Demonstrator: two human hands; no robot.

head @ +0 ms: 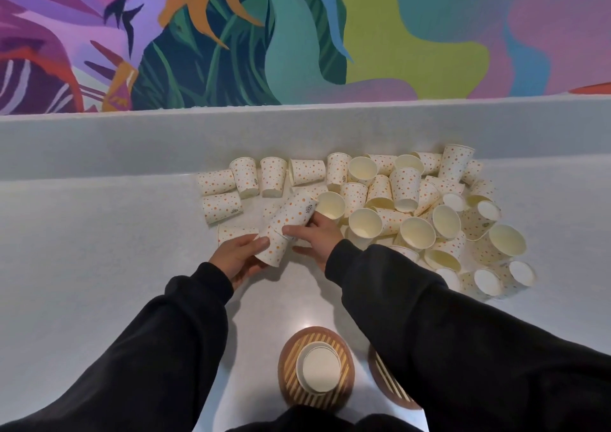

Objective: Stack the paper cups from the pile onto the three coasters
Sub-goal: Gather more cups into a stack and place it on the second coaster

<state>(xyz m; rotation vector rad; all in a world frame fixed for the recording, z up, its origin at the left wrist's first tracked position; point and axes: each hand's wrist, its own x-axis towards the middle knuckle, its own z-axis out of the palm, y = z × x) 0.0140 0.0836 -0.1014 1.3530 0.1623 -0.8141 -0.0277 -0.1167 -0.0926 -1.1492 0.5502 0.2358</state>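
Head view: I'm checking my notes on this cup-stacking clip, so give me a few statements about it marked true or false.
1. Both hands hold a nested stack of dotted paper cups. True: the left hand is at its open end and the right hand is on its side.
2. The striped coaster nearest the person is bare. False: an upside-down cup sits on it.
3. The cup pile lies mostly to the right of the hands. True.
4. Three coasters are fully in view. False: one shows whole, and a second coaster is partly hidden by the right sleeve.
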